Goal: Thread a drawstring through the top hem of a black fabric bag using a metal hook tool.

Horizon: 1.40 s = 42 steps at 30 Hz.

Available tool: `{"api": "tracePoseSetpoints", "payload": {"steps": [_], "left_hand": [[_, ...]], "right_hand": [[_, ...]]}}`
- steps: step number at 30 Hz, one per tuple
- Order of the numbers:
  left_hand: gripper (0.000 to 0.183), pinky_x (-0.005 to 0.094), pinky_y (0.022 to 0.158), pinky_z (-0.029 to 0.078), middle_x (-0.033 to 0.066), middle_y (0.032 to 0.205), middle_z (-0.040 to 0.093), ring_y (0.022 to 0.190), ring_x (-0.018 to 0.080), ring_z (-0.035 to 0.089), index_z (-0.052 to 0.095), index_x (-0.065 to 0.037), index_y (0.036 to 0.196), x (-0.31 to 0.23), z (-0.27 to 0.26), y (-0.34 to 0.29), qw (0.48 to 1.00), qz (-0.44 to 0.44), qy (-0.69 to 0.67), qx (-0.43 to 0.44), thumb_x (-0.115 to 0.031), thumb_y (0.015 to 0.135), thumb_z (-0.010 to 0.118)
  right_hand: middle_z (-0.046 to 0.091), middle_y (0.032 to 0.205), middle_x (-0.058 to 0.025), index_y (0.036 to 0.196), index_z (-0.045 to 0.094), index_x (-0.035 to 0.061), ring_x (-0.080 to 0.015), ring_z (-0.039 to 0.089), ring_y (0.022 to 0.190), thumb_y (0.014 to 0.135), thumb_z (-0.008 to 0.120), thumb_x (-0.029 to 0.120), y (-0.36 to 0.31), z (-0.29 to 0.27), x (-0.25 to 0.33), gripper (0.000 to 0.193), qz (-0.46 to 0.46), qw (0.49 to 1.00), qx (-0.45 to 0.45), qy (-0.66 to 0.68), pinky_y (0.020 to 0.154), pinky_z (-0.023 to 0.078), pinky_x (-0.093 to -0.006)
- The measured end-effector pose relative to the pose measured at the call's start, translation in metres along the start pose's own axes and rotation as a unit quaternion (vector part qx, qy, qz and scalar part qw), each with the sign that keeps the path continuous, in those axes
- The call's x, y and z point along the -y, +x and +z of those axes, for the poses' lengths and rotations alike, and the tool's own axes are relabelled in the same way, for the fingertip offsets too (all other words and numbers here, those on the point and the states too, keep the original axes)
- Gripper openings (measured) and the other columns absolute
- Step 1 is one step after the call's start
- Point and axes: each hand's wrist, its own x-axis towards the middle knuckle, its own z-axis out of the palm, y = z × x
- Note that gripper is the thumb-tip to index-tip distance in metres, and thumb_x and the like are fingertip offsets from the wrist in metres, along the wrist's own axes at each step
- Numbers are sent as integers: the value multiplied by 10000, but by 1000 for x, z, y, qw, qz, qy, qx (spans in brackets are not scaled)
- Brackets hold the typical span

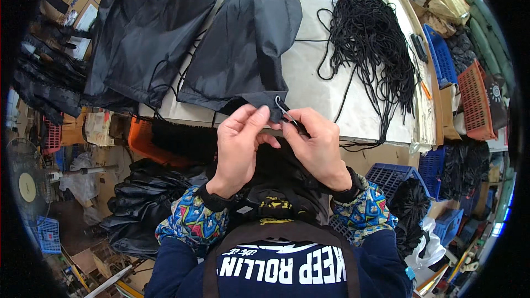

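Observation:
A black fabric drawstring bag lies on the table in front of me, its near corner lifted past the edge. My left hand pinches that corner between thumb and fingers. Close beside it, my right hand is closed on a thin metal tool with a looped tip, which lies against the bag's hem; its exact kind is unclear. Black cord seems to run along the tool at my right fingertips, partly hidden by them.
Another black bag lies to the left with loose cords at its hem. A tangled heap of black cord covers the table's right part. An orange crate stands below the table edge, and a blue crate stands at my right.

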Motion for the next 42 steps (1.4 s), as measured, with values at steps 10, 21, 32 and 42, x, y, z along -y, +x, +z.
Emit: {"api": "tracePoseSetpoints", "payload": {"steps": [10,21,32,42], "left_hand": [[120,242,489,517,61,858,643,710,104,607,596,-16,942,-3,6,1,999,-10,-13,-35,-126,919,552],[133,226,536,563,63,852,664,740,135,669,596,-49,949,-8,-2,7,994,-62,-71,-55,-177,922,570],[122,241,552,515,35,829,636,706,102,622,608,-23,903,11,11,2,997,22,-13,-74,-139,881,639],[160,187,436,395,-13,690,605,574,63,547,601,-102,792,-41,-21,43,993,41,-56,-91,-226,887,637]], "right_hand": [[599,791,-133,908,604,-2,-267,611,608,786,639,9,5,-3,5,127,-37,999,5,-27,535,483,-329],[522,746,-117,930,569,16,-304,565,617,816,602,17,2,-25,16,119,-74,985,88,-128,520,452,-385],[516,773,-71,985,545,54,-228,583,689,760,598,51,8,-17,19,231,-148,946,114,-263,530,479,-342],[550,668,-110,925,647,-32,-206,501,540,805,608,-44,4,-151,18,127,45,962,133,-233,498,382,-283]]}}
